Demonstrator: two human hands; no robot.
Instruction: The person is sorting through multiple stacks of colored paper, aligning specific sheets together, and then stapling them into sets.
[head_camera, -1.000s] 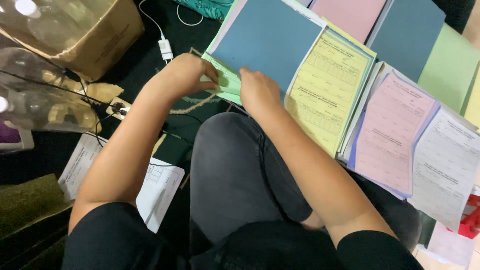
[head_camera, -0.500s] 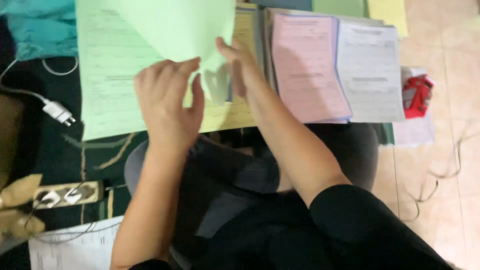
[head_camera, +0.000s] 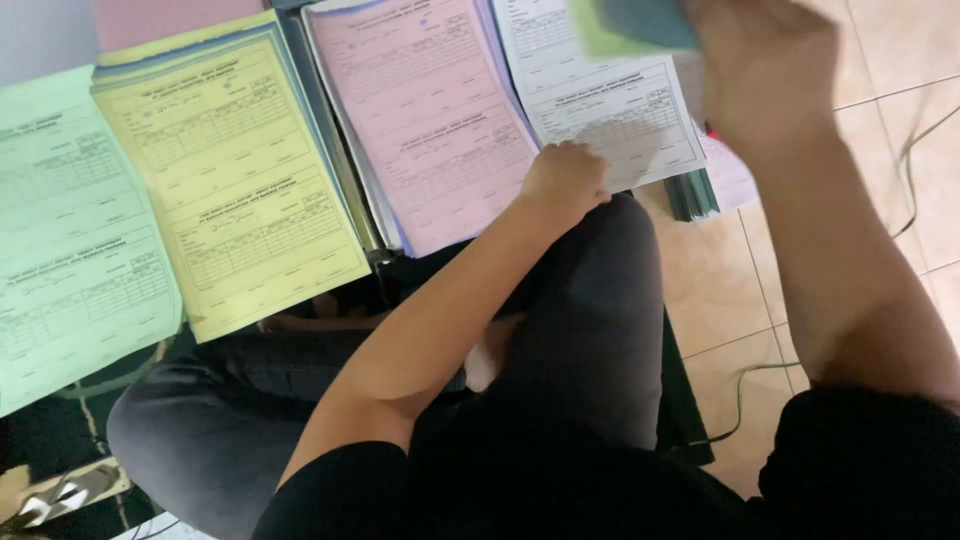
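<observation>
tiled floor (head_camera: 740, 290), coloured form stacks (head_camera: 235, 180)

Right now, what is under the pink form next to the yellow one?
Under the pink form lies a stack of more sheets: white and bluish edges show along its left and bottom sides. Their faces are covered. The left hand rests at its lower right corner.

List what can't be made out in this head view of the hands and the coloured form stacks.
- Right hand: motion-blurred; its grip on the green and blue sheets is unclear, and the top edge crops them.
- Left hand: its fingers curl under at the pink stack and white stack, so what they pinch is hidden.
- Green stack: cut off by the left edge.
- Dark item under the white stack: mostly covered.
</observation>
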